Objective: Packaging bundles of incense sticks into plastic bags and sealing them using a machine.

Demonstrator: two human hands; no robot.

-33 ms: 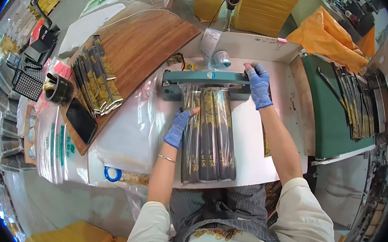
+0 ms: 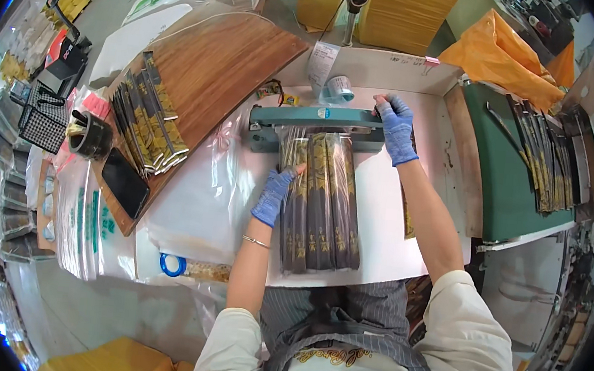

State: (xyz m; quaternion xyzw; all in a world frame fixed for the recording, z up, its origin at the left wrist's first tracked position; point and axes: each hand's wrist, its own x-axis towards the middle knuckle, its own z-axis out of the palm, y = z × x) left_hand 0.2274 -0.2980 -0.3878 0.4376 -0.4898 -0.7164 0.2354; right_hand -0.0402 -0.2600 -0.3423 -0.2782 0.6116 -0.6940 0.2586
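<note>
A teal hand-operated bag sealer (image 2: 311, 117) lies across the white worktop (image 2: 383, 255) in front of me. Its long arm is low over the base. My right hand (image 2: 397, 129), in a blue glove with bare fingertips, closes round the right end of that arm. A clear plastic bag (image 2: 322, 209) holds several slim black-and-gold packets side by side, its far end at the sealer's jaw. My left hand (image 2: 275, 194), gloved alike, grips the bag's left edge with the thumb on top. The fingers beneath are hidden.
At left, a brown wooden board (image 2: 217, 52) carries more black-and-gold packets (image 2: 147, 117), a phone (image 2: 126, 182) and a dark cup (image 2: 90, 137). Clear bags (image 2: 198, 208) lie beside my left forearm. More packets (image 2: 542, 159) rest on a green surface (image 2: 488, 168) at right, beyond a raised wooden edge (image 2: 465, 159).
The bag of packets has slid slightly away from me, toward the sealer. Both hands keep nearly the same places.
</note>
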